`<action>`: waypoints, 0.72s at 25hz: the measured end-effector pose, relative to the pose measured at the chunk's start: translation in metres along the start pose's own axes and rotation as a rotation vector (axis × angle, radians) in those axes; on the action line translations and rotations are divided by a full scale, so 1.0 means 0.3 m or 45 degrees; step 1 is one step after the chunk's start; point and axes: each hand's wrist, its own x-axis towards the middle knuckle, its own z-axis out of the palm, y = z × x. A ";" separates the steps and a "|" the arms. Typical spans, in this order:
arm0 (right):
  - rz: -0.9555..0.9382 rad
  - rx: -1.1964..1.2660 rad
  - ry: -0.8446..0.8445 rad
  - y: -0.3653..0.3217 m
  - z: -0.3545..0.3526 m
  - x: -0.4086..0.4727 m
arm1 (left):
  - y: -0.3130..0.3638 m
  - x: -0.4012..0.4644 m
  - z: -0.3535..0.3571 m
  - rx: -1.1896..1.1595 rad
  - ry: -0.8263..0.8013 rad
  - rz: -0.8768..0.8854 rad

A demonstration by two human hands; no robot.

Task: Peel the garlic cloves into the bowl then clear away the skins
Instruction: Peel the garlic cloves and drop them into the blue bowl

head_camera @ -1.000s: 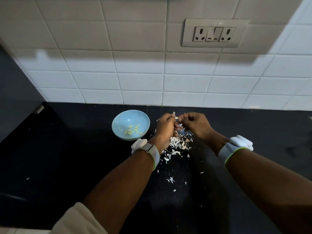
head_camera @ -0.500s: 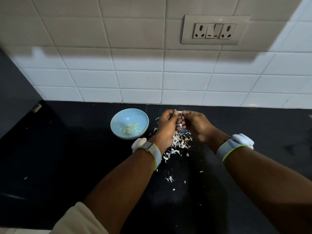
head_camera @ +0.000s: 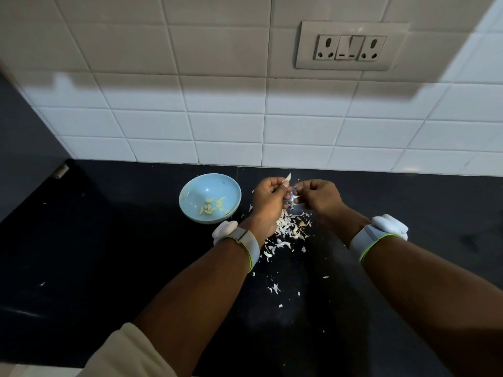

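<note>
No readable text, labels, brands or numbers anywhere, none on the socket plate [head_camera: 351,46]

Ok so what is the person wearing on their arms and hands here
Both hands, the left hand and the right hand, are bare, no gloves. Each wrist carries a pale grey band with a green edge and a white rounded device on it: left wristband, right wristband. A cream sleeve shows on the left upper arm, pushed up; the forearms are uncovered.

A home kitchen: a black stone tabletop [head_camera: 109,254] runs up to a white tiled wall [head_camera: 217,123], with a switch-and-socket plate [head_camera: 351,46] on the tiles above the tabletop, and garlic skins [head_camera: 288,229] scattered on it.
</note>
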 end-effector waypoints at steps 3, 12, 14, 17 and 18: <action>-0.083 -0.220 0.176 0.004 -0.010 -0.004 | -0.007 -0.002 -0.003 -0.004 -0.003 -0.027; -0.135 0.044 -0.055 -0.020 0.005 -0.016 | -0.016 -0.021 0.000 0.063 0.011 -0.039; -0.172 0.015 -0.004 -0.019 0.005 -0.010 | -0.016 -0.021 -0.009 0.093 0.031 -0.033; -0.232 -0.179 0.068 -0.012 0.002 0.001 | -0.018 -0.015 -0.014 0.142 0.053 -0.019; -0.241 -0.234 0.091 -0.010 0.003 0.002 | -0.018 -0.011 -0.015 0.159 0.057 -0.011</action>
